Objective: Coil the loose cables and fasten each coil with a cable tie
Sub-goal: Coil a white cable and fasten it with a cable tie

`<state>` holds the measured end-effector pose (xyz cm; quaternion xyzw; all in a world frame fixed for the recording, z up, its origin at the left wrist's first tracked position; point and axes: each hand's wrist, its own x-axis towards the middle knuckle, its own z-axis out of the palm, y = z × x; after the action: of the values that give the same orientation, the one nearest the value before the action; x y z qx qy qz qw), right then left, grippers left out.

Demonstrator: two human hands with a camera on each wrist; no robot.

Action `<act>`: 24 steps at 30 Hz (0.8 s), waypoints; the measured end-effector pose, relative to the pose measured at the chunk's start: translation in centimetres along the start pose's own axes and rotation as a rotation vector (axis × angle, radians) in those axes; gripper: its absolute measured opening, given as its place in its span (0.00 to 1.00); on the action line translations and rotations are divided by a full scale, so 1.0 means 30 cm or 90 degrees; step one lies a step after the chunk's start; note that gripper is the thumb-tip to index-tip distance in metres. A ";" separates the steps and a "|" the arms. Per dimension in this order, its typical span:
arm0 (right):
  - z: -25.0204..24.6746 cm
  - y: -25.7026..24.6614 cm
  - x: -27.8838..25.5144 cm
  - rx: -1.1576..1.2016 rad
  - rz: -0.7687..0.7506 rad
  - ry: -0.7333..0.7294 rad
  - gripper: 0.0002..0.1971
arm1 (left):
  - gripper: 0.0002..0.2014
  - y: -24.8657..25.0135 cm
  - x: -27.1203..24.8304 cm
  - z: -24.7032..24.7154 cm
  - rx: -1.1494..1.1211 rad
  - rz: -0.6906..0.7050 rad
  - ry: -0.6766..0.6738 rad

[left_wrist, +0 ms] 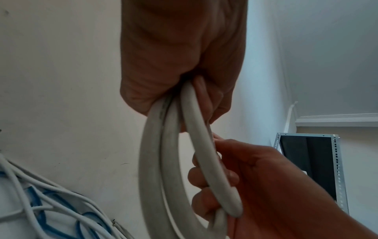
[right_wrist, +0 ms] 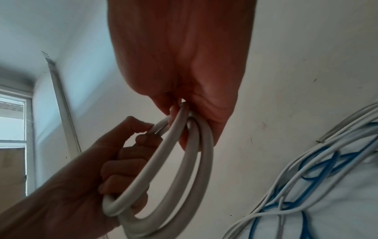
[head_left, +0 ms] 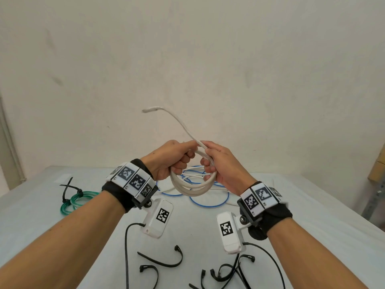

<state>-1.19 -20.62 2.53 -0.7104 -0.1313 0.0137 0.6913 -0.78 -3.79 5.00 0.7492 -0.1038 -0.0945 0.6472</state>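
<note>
A thick white cable coil (head_left: 192, 187) hangs in the air above the table, held between both hands. My left hand (head_left: 173, 158) grips its left side with curled fingers, and my right hand (head_left: 216, 161) grips its right side. The cable's free end (head_left: 153, 109) sticks up and to the left above the hands. In the left wrist view the coil's loops (left_wrist: 161, 161) run out of my left fist, and my right hand's fingers (left_wrist: 206, 179) curl round one loop. The right wrist view shows the same coil (right_wrist: 196, 161) with my left hand's fingers (right_wrist: 126, 163) around it.
Loose blue and white cables (head_left: 208, 197) lie tangled on the white table (head_left: 104, 226) under the hands. A green coil (head_left: 75, 202) bound with black ties sits at the left. Several black cable ties (head_left: 164, 261) lie near the front edge. A metal rack (left_wrist: 310, 165) stands to the right.
</note>
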 end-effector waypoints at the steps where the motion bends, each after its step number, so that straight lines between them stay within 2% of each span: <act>1: 0.001 -0.004 -0.005 0.020 0.002 -0.014 0.20 | 0.15 0.002 0.002 0.001 0.008 0.005 0.004; 5: 0.013 -0.020 -0.031 0.039 0.004 -0.035 0.19 | 0.13 0.000 0.010 0.001 0.024 0.021 0.029; 10: 0.039 -0.029 -0.027 -0.096 0.008 0.030 0.17 | 0.13 -0.026 0.017 0.007 0.076 0.075 0.099; 16: 0.033 -0.017 -0.013 -0.220 -0.066 0.105 0.25 | 0.07 -0.054 0.006 0.003 0.024 0.130 0.054; 20: 0.030 -0.013 0.000 -0.190 -0.098 0.167 0.24 | 0.23 -0.086 0.012 0.002 0.020 0.135 0.126; 21: 0.030 -0.013 0.004 -0.177 -0.102 0.185 0.23 | 0.21 -0.093 0.016 0.001 0.028 0.144 0.141; 24: 0.034 -0.007 0.017 -0.149 -0.113 0.248 0.23 | 0.08 -0.103 0.026 -0.012 0.082 0.166 0.147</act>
<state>-0.93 -19.51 2.79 -0.7605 -0.0579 -0.1997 0.6151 0.16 -3.23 2.00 0.7753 -0.1310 0.0839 0.6121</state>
